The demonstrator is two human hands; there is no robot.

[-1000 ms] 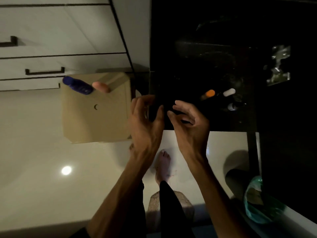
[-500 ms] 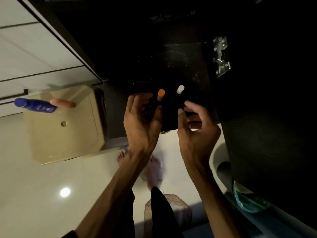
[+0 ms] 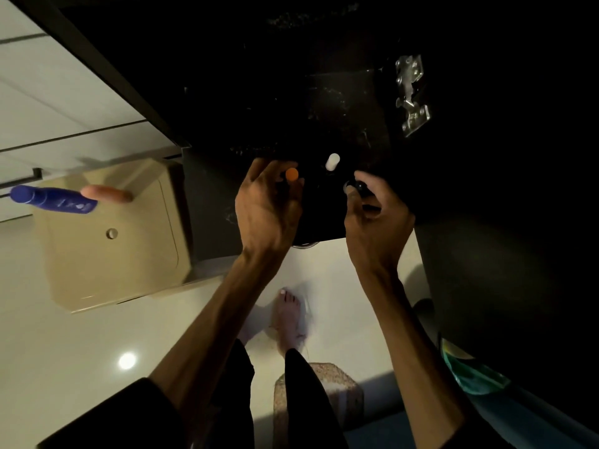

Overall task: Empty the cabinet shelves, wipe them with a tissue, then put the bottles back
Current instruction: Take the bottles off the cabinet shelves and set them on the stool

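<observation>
Dark and barely lit, the cabinet shelf [image 3: 340,111] fills the upper middle of the frame, and two bottle caps stand out against it: one orange cap [image 3: 292,174] and one white cap [image 3: 332,161], both pointing up toward the camera, so those bottles stand upright with their long axes vertical; their bodies are lost in the dark. The left hand [image 3: 267,209] curls its fingers around the bottle under the orange cap, a clenched grip on that bottle. The right hand [image 3: 377,218], at centre right, closes its grip around a dark bottle [image 3: 356,188] whose top shows just above the thumb; its shape is hard to make out. A metal hinge [image 3: 411,95] glints at upper right. At left a beige bin lid [image 3: 110,254] carries two bottles lying on their sides, long axes running left to right: one blue bottle [image 3: 53,199] with pale lettering too blurred to read, its cap toward the left edge, and one pinkish bottle [image 3: 107,193] touching it on the right. One bare foot [image 3: 288,315] stands on the pale floor [image 3: 64,351] below.
</observation>
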